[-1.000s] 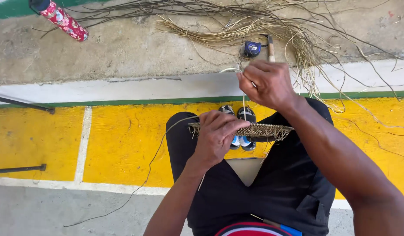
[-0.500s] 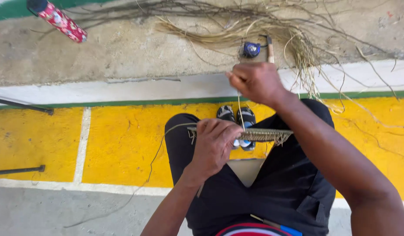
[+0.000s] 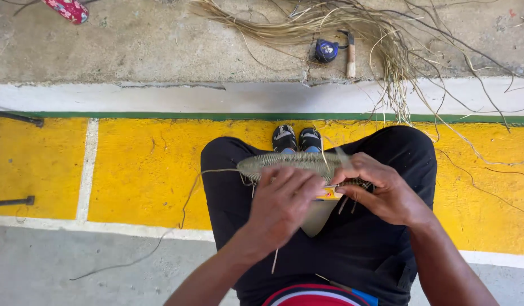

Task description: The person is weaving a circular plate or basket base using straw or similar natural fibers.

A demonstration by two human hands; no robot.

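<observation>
A flat oval woven basket piece [image 3: 284, 162] of pale straw rests across my lap, over black trousers. My left hand [image 3: 284, 204] is closed over its near edge, thumb and fingers pinching the weave. My right hand [image 3: 381, 190] grips the right end of the piece and holds a thin straw strand [image 3: 341, 156] against it. A long loose strand [image 3: 188, 198] trails from the left end down to the floor. My feet in dark sandals [image 3: 297, 139] show beyond the piece.
A heap of loose dry straw fibres [image 3: 352, 28] lies on the concrete ledge ahead, with a blue tape measure [image 3: 326, 50] and a wooden-handled tool [image 3: 351, 56] in it. A red patterned object [image 3: 66, 8] lies top left. Dark metal rods [image 3: 15, 117] stick in from the left.
My right hand has come down from pulling a strand up high and now sits on the right end of the woven piece. The left hand has stayed on the weave.
</observation>
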